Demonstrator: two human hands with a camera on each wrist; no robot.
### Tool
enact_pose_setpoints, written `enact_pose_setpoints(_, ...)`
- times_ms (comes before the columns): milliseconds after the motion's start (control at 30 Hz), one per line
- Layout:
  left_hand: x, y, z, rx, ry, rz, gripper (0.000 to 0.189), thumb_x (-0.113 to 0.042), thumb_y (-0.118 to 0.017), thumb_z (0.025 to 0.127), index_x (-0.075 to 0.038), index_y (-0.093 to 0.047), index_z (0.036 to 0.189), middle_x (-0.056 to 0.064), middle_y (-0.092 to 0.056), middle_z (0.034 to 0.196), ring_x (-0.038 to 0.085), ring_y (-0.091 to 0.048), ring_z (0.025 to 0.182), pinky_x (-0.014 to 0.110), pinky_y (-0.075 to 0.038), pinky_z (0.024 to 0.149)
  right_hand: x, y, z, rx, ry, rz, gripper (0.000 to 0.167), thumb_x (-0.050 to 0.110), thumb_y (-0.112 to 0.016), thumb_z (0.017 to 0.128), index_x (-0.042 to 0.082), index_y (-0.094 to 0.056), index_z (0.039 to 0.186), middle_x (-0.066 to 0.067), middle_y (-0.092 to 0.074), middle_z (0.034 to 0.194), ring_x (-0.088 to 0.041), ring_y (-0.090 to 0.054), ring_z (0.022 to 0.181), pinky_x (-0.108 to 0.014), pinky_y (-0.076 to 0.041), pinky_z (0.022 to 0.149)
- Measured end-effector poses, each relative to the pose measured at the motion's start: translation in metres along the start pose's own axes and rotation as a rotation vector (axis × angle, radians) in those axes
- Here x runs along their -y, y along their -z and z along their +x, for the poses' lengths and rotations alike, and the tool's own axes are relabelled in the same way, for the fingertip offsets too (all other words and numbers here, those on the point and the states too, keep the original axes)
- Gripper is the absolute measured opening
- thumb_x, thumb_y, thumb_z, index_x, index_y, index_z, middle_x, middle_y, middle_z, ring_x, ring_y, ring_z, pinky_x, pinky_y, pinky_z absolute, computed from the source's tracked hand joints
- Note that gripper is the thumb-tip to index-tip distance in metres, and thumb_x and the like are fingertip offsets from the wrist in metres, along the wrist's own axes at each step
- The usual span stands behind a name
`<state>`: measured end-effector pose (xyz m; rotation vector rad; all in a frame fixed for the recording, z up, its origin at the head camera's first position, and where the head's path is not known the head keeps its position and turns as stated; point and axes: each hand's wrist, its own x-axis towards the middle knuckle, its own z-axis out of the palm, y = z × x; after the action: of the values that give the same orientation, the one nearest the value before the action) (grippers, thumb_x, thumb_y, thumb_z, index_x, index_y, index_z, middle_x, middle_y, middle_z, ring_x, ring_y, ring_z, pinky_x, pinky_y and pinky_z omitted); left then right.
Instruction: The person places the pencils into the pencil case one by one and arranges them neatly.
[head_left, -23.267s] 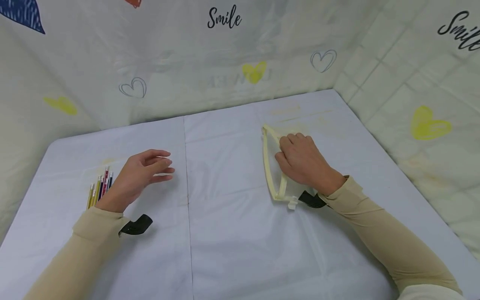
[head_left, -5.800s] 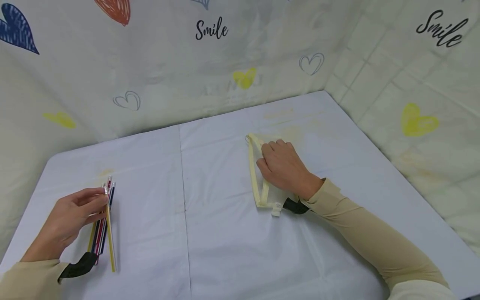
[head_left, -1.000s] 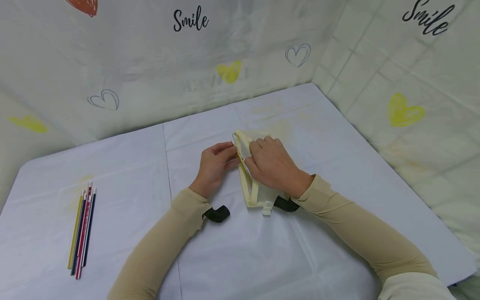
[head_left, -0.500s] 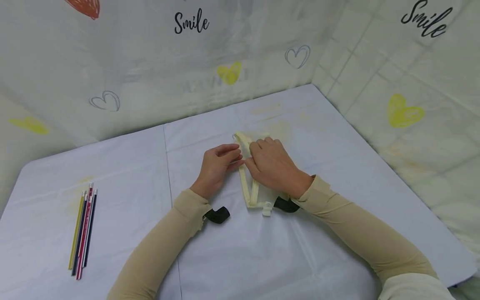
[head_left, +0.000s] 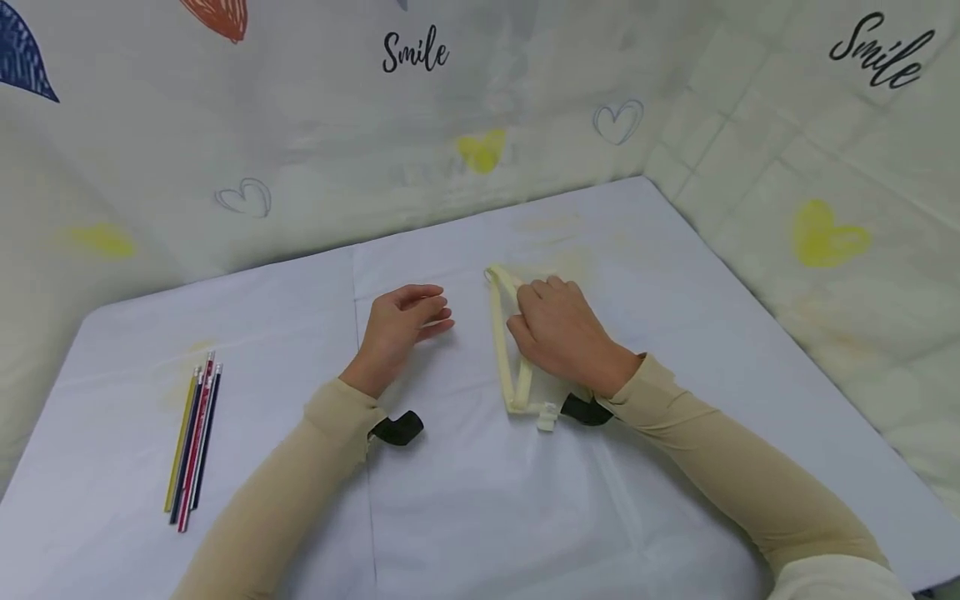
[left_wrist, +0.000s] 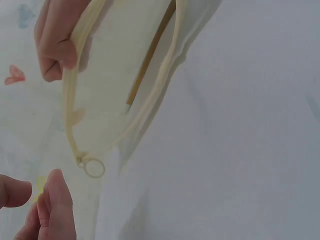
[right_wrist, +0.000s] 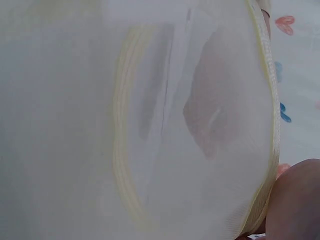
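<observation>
My right hand (head_left: 562, 329) grips one zipped edge of a see-through mesh zip pouch (head_left: 498, 350) and holds its mouth apart. A pencil (left_wrist: 149, 62) with a yellow-brown barrel lies inside the pouch in the left wrist view. The metal zip ring (left_wrist: 103, 170) hangs at the mouth's end. My left hand (head_left: 397, 329) hovers left of the pouch, apart from it, fingers relaxed and holding nothing. In the right wrist view, pale mesh fills most of the picture, with part of a finger (right_wrist: 295, 202) against the zip edge.
A bundle of several pencils (head_left: 197, 442), yellow, dark blue and red, lies on the left of the white-covered table (head_left: 450, 500). A small white tab (head_left: 547, 417) sticks out at the pouch's near end. Printed cloth walls (head_left: 330, 150) stand behind and on the right.
My left hand let go of the yellow pencil, which went into the pouch, and drew back to the left. The right hand keeps its grip on the pouch. The head view has shifted slightly.
</observation>
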<state>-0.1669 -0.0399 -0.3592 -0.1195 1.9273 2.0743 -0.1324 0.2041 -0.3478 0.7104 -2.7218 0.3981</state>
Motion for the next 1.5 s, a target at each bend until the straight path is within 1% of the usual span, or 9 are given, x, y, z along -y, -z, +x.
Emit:
enact_pose_setpoints(200, -0.011, 0.027, -0.012, -0.041, -0.003, 0.082, 0.041, -0.015, -0.066, 0.101, 0.003, -0.058, 0.136, 0.02, -0.063, 0.128, 0.023, -0.071, 0.108, 0.03, -0.065, 0.095, -0.001, -0.002, 0.0, 0.005, -0.011, 0.025, 0.031, 0.008, -0.041, 0.095, 0.011, -0.037, 0.065, 0.0, -0.026, 0.062, -0.02, -0.024, 0.059, -0.028, -0.016, 0.06)
enact_pose_setpoints(300, -0.016, 0.039, -0.018, -0.055, -0.005, 0.112, 0.037, -0.016, -0.066, 0.101, 0.0, -0.059, 0.133, 0.014, -0.065, 0.123, 0.029, -0.07, 0.116, 0.029, -0.064, 0.096, -0.001, -0.003, 0.0, 0.006, -0.011, 0.023, 0.031, 0.008, -0.042, 0.096, 0.011, -0.037, 0.065, -0.001, -0.027, 0.062, -0.021, -0.025, 0.059, -0.028, -0.017, 0.06)
enact_pose_setpoints(433, -0.022, 0.055, -0.026, -0.067, -0.008, 0.139, 0.033, -0.018, -0.066, 0.101, -0.004, -0.06, 0.13, 0.008, -0.065, 0.118, 0.031, -0.068, 0.12, 0.029, -0.064, 0.096, 0.0, -0.004, 0.0, -0.01, 0.003, 0.014, 0.031, 0.008, -0.042, 0.096, 0.011, -0.037, 0.065, -0.001, -0.027, 0.061, -0.021, -0.024, 0.058, -0.028, -0.016, 0.059)
enact_pose_setpoints(800, -0.037, 0.091, -0.048, -0.089, -0.009, 0.229, 0.041, -0.028, -0.068, 0.101, -0.005, -0.057, 0.134, 0.005, -0.064, 0.12, 0.018, -0.072, 0.11, 0.022, -0.063, 0.094, -0.002, -0.005, 0.001, -0.017, 0.011, 0.007, 0.032, 0.008, -0.041, 0.095, 0.012, -0.035, 0.064, -0.001, -0.025, 0.061, -0.02, -0.022, 0.058, -0.028, -0.015, 0.058)
enact_pose_setpoints(933, -0.037, 0.104, -0.054, -0.096, -0.001, 0.255, 0.043, -0.03, -0.069, 0.101, -0.007, -0.056, 0.134, 0.003, -0.067, 0.119, 0.012, -0.074, 0.104, 0.02, -0.063, 0.093, -0.001, -0.005, 0.001, -0.007, 0.0, 0.017, 0.031, 0.008, -0.041, 0.095, 0.012, -0.035, 0.064, 0.0, -0.025, 0.061, -0.02, -0.023, 0.058, -0.028, -0.016, 0.059)
enact_pose_setpoints(1067, -0.036, 0.119, -0.061, -0.091, 0.011, 0.292, 0.043, -0.03, -0.069, 0.1, -0.009, -0.056, 0.135, -0.002, -0.069, 0.113, 0.011, -0.074, 0.101, 0.019, -0.063, 0.092, -0.001, -0.007, 0.001, -0.004, -0.007, 0.031, 0.031, 0.008, -0.042, 0.095, 0.012, -0.036, 0.064, 0.0, -0.026, 0.061, -0.02, -0.023, 0.058, -0.028, -0.016, 0.059)
enact_pose_setpoints(1133, -0.037, 0.127, -0.065, -0.09, 0.025, 0.323, 0.043, -0.031, -0.068, 0.101, -0.01, -0.055, 0.136, -0.005, -0.068, 0.112, 0.011, -0.073, 0.102, 0.019, -0.063, 0.092, 0.0, -0.007, 0.001, -0.008, -0.005, 0.038, 0.031, 0.008, -0.042, 0.095, 0.013, -0.036, 0.064, 0.0, -0.026, 0.061, -0.02, -0.024, 0.058, -0.028, -0.016, 0.059)
enact_pose_setpoints(1333, -0.039, 0.158, -0.079, -0.093, 0.077, 0.427, 0.048, -0.04, -0.066, 0.101, -0.013, -0.052, 0.139, -0.009, -0.063, 0.121, 0.007, -0.071, 0.107, 0.016, -0.061, 0.093, 0.001, -0.006, 0.001, -0.018, -0.005, 0.034, 0.031, 0.008, -0.041, 0.095, 0.012, -0.037, 0.065, -0.001, -0.026, 0.061, -0.02, -0.024, 0.058, -0.029, -0.017, 0.059)
enact_pose_setpoints(1500, -0.039, 0.186, -0.09, -0.099, 0.102, 0.39, 0.049, -0.04, -0.07, 0.098, -0.014, -0.053, 0.137, -0.01, -0.06, 0.124, 0.003, -0.071, 0.101, 0.015, -0.062, 0.088, 0.0, -0.006, 0.001, -0.004, -0.015, 0.03, 0.03, 0.009, -0.041, 0.095, 0.012, -0.037, 0.065, -0.001, -0.028, 0.061, -0.021, -0.025, 0.058, -0.029, -0.018, 0.059)
